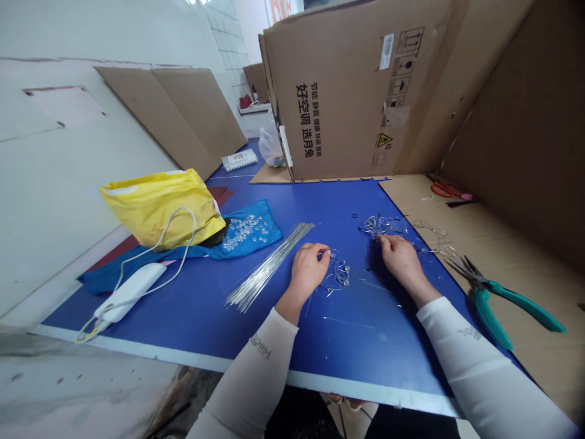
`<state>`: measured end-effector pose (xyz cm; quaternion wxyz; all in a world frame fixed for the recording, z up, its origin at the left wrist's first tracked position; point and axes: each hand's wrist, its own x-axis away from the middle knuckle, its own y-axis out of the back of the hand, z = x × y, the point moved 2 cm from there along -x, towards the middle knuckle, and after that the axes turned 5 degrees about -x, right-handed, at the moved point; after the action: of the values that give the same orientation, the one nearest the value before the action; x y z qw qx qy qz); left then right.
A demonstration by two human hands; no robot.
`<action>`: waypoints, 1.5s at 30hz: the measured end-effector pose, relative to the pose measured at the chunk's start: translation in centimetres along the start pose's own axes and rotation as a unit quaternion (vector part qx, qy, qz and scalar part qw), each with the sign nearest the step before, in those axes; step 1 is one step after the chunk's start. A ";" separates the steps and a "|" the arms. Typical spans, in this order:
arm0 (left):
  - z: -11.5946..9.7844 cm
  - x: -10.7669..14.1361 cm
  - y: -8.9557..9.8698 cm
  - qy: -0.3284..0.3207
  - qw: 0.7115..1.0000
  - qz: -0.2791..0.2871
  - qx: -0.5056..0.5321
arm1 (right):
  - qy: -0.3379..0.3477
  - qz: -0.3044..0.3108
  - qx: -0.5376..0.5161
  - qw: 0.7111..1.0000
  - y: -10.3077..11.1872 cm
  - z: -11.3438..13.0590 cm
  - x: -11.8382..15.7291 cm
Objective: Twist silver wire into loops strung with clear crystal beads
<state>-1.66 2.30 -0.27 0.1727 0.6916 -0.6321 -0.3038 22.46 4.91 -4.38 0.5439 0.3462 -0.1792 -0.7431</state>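
Observation:
My left hand (311,267) is closed, thumb and index finger pinching the edge of a curled wire piece with clear beads (339,275). The rest of that piece hangs or lies over the blue table top. My right hand (401,259) is closed too, its fingertips at the near edge of a tangled pile of beaded wire (378,224); what they pinch is too small to make out. Left of my left hand lies a bundle of straight silvery wires (273,266). Loose clear beads (247,230) are spread on a blue cloth or bag (270,214).
Green-handled pliers (487,283) and red-handled scissors (445,189) lie on cardboard at the right. A large cardboard box (347,122) stands behind. At the left are a yellow bag (162,204) and a white power strip (132,292) with its cord.

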 end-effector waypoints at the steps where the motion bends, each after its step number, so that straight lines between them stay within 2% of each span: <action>1: 0.0 0.0 0.0 -0.010 1.000 -0.009 -0.003 | -0.005 -0.006 -0.011 1.000 0.1 0.1 0.0; 5: -0.3 0.1 0.3 -0.038 0.998 -0.045 0.007 | -0.020 -0.031 -0.044 0.998 0.8 0.8 0.4; 8: -0.5 0.1 0.4 -0.035 0.998 -0.047 0.035 | -0.043 -0.062 -0.089 0.993 1.3 1.2 0.7; 11: -0.9 0.1 0.6 -0.031 0.996 -0.044 0.067 | -0.093 -0.108 -0.200 0.969 1.3 0.8 0.7; 14: -1.1 0.1 0.6 -0.027 0.994 -0.038 0.094 | -0.124 -0.127 -0.286 0.942 1.0 0.4 0.5; 18: -1.4 0.4 0.2 -0.009 0.986 0.032 0.161 | -0.118 -0.116 -0.374 0.913 1.2 0.9 0.4; 21: -1.6 0.7 -0.1 0.040 0.966 0.091 0.237 | -0.110 -0.077 -0.452 0.882 1.7 2.3 0.9; 26: -2.1 1.2 -0.1 0.082 0.930 0.154 0.323 | -0.098 -0.005 -0.533 0.840 2.4 5.0 2.3; 31: -2.3 1.4 0.1 0.092 0.891 0.191 0.401 | -0.080 0.054 -0.527 0.844 2.6 6.6 3.3; 36: -2.7 1.4 0.6 0.074 0.862 0.183 0.467 | -0.052 0.064 -0.532 0.843 2.7 6.9 3.6; 45: -3.2 1.2 1.0 0.036 0.848 0.144 0.509 | -0.018 0.068 -0.523 0.850 2.8 6.6 3.9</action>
<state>-0.40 0.55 2.56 -0.1388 0.5941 -0.7840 0.1140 19.04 -0.39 0.71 0.6906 -0.0158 0.2029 -0.6940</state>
